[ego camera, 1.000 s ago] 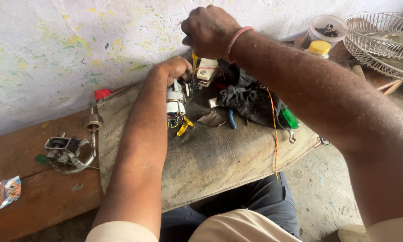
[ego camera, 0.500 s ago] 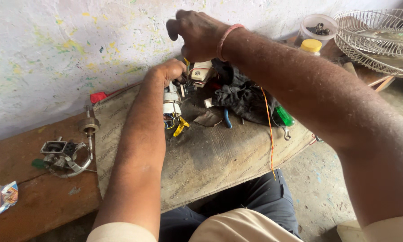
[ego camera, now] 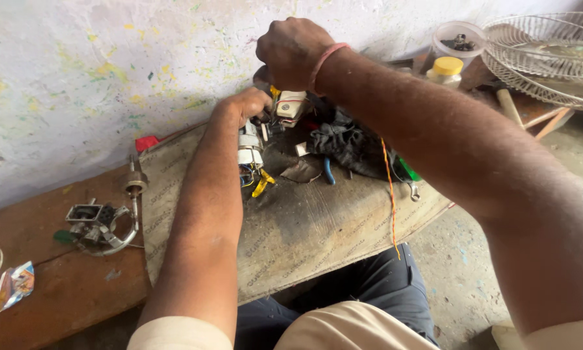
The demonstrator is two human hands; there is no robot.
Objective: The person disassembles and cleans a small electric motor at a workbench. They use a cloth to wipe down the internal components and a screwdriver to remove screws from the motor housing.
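Two hands at a small wired motor on a bench board.

Head view: left hand [ego camera: 247, 104] lies at the far edge of the board [ego camera: 317, 227], fingers curled closed around the top of the motor [ego camera: 250, 148], apparently to steady it upright; its wires [ego camera: 259, 183], yellow and blue, hang loose below. Right hand [ego camera: 293, 50] is above and just behind, clenched in a fist, a yellow handle [ego camera: 275, 91] showing under it; the tool's tip is hidden, so what it works on cannot be told. A white block [ego camera: 290, 105] sits just beside the motor. Dark rag [ego camera: 350, 146] and green tool [ego camera: 407, 170] lie to the right; metal bracket [ego camera: 97, 223] well apart on the wooden bench [ego camera: 58, 291]; fan guard [ego camera: 544, 55] and lidded jar [ego camera: 447, 70] near the wall.
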